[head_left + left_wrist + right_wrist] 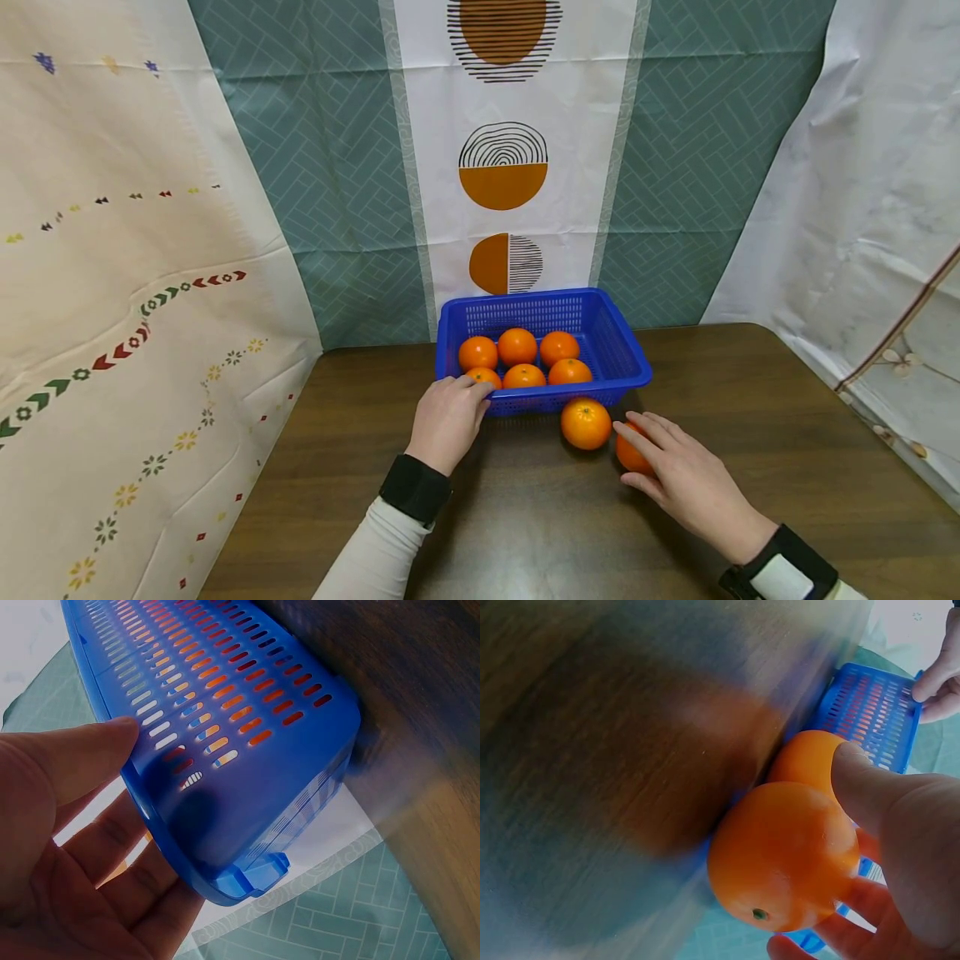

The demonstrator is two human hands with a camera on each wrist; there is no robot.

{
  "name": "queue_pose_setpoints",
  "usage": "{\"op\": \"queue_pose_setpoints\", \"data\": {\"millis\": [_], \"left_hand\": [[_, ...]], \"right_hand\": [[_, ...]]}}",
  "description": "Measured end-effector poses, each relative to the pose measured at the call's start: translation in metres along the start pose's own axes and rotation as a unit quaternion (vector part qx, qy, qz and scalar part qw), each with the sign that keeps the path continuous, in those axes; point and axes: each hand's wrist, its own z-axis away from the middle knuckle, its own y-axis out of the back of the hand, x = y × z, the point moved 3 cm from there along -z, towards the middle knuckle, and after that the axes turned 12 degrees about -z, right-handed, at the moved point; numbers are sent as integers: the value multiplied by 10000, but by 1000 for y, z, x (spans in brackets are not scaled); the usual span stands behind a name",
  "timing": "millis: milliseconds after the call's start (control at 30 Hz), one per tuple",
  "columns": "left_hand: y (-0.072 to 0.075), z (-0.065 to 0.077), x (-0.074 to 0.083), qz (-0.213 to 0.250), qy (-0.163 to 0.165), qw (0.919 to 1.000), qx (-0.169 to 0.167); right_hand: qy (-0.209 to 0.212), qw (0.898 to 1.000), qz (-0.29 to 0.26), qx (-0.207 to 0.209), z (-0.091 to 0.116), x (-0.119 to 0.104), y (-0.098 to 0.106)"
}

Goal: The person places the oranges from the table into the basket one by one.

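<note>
A blue plastic basket (540, 400) stands on the table with several oranges (517, 346) inside. At its near left corner my left hand (448, 421) grips the rim, thumb (105, 750) on the outer wall and the other fingers over the inner side. Two oranges sit on the table in front of the basket. The right one (784, 859) lies within my right hand (690, 479), whose fingers curve round its far side; whether the thumb touches it I cannot tell. The left one (586, 423) is close to the basket's front wall, beside the held orange.
The brown wooden table (525, 533) ends at a patterned cloth backdrop (345, 208) just behind the basket. A cream cloth with floral bands (150, 375) hangs along the left, and a white cloth (847, 208) along the right.
</note>
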Motion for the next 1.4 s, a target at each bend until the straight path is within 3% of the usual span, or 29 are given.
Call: {"op": "queue_pose_setpoints", "data": {"millis": [533,1400], "left_hand": [[2,1,1,-15,-24,9999,98],[0,0,1,-31,29,10000,-64]], "right_hand": [[31,10000,-11,-11,0,2,-1],[104,9999,76,71,-1,8,-5]]}}
